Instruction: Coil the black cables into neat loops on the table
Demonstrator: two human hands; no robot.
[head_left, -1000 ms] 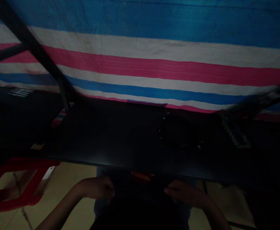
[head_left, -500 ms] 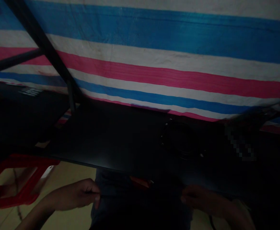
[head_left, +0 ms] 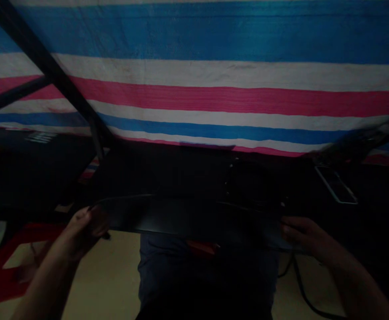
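Observation:
A thin dark cable runs from my left hand over the black table; my left fingers are closed round it, with a short end sticking out below. My right hand has its fingers pinched at the table's front edge at the right, on a dark strand too dim to follow fully. Between the hands and farther back lies a coil of black cable with small light tips. The picture is very dark.
A phone lies at the right of the table. Behind hangs a striped sheet, with a dark metal frame at the left. A red stool stands at lower left. A black cable hangs at lower right.
Both hands have moved up and farther apart, from over the lap to the table's front edge. The thin cable now shows above the table. The view has shifted slightly.

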